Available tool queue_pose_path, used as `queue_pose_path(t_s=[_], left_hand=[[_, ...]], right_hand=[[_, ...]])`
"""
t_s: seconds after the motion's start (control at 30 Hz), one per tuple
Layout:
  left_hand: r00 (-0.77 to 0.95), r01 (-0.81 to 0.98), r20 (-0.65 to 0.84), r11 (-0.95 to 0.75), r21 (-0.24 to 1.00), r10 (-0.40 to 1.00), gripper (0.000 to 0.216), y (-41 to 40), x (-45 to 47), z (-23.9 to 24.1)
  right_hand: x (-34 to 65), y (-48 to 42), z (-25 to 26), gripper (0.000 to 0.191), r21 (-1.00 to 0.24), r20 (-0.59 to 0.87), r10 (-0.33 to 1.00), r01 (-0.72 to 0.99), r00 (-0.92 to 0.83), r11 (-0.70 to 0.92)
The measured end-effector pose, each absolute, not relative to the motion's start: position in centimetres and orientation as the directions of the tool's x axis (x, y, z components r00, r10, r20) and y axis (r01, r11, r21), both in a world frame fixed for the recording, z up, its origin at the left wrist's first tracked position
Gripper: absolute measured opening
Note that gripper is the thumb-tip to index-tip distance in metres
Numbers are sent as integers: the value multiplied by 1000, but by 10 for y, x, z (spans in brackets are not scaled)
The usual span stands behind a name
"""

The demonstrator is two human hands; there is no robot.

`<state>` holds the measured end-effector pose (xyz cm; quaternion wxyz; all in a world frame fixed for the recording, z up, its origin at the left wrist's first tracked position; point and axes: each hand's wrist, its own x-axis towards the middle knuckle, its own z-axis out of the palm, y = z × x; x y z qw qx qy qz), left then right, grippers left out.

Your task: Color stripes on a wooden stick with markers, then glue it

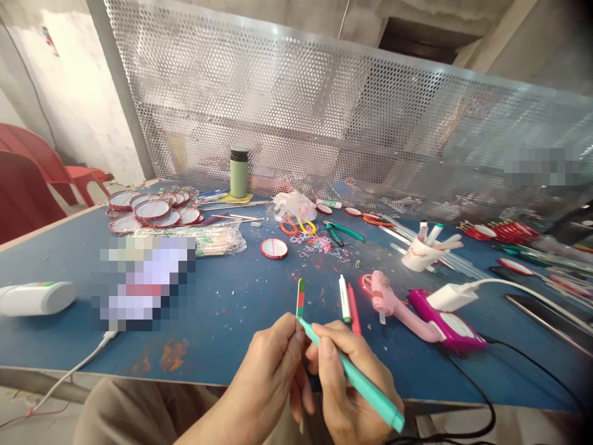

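Observation:
A flat wooden craft stick (301, 298), coloured green at the tip and red below, stands up from the fingers of my left hand (278, 355). My right hand (349, 377) grips a turquoise marker pen (368, 386), its tip against the stick just below the red band. The stick's lower part is mostly hidden by my fingers. On the table just beyond my right hand lie a white marker with a green end (344, 300) and a red marker (354, 309), side by side.
Right of my hands are a pink glue gun (403, 312), a purple power strip (440, 321) and a cup of pens (419, 254). Red-rimmed discs (152, 209) pile up at back left. A phone (155, 278), pliers (343, 233) and a green bottle (239, 173) also lie or stand around.

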<state>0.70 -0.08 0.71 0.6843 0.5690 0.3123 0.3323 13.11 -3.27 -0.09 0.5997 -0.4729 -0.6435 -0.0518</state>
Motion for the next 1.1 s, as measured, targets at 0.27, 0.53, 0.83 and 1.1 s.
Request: queue_pose_path(t_s=[0.27,0.53,0.83,1.1], left_hand=[[586,-103,-53,139,985,808,49,0,8,9],[587,-104,-49,135,985,808,47,-1,7,9],[584,-96,-41,120,988,811,47,-1,7,7],[591,-91,-58,137,986,804,46,-1,6,8]], right_hand=[[130,-33,2,19,-491,825,541,684,165,540],[130,-33,1,19,-511,817,545,677,191,529],[130,-35,0,20,-501,817,551,685,172,529],[129,-34,1,19,-511,815,546,685,193,520]])
